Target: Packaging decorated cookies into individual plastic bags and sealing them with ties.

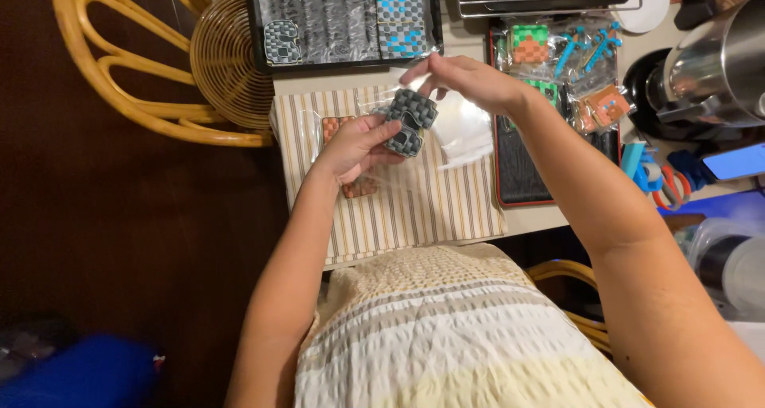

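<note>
My left hand point(356, 145) grips a grey checkered cookie point(409, 119) inside a clear plastic bag point(460, 133). It hovers over a striped cloth point(414, 205). My right hand point(466, 80) pinches the top of that bag just above the cookie. An orange-brown checkered cookie point(358, 186) lies on the cloth, partly hidden under my left hand.
A black tray point(343, 17) with grey and blue checkered cookies lies behind the cloth. A dark red-rimmed tray point(522, 177) to the right holds bagged green, blue and orange cookies point(570, 65). Wicker chair point(191, 65) at left; metal pot point(717, 65), scissors point(673, 186) at right.
</note>
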